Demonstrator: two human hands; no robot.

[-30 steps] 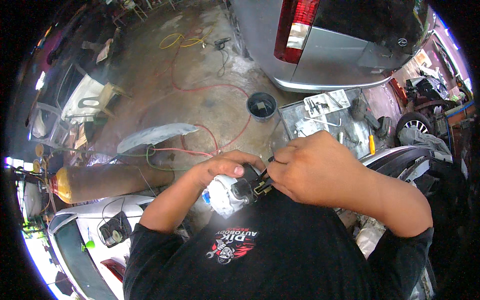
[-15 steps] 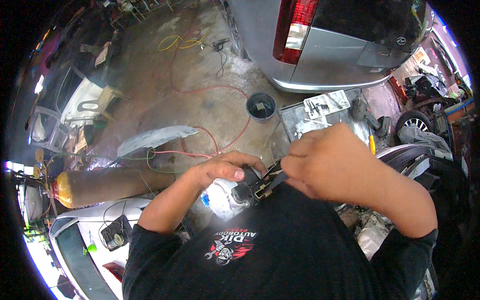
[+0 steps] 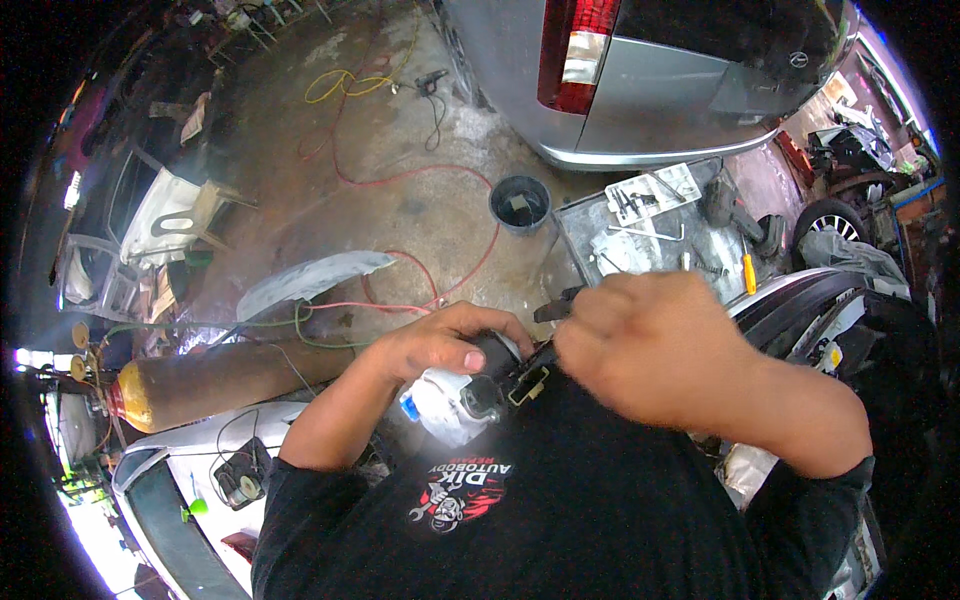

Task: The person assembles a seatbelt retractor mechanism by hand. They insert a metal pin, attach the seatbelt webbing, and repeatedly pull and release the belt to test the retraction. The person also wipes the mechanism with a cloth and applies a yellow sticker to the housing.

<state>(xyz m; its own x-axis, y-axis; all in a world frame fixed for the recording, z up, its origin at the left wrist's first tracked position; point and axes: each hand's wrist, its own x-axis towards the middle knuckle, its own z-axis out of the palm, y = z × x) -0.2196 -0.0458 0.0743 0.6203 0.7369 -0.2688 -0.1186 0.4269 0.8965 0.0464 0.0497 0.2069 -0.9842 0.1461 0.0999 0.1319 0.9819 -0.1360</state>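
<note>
Here the left hand (image 3: 440, 345) clamps its fingers around a white-and-black car part (image 3: 470, 395) against the chest to steady it, while the right hand (image 3: 650, 345) pinches its black connector (image 3: 535, 375) just beside them.

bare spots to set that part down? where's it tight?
Free: bare concrete floor between the black bucket and the grey fender panel, crossed only by the red hose. Crowded: the metal tray right of the bucket holds tools and papers. The left hand and right hand hold the black and white part against the chest.
</note>
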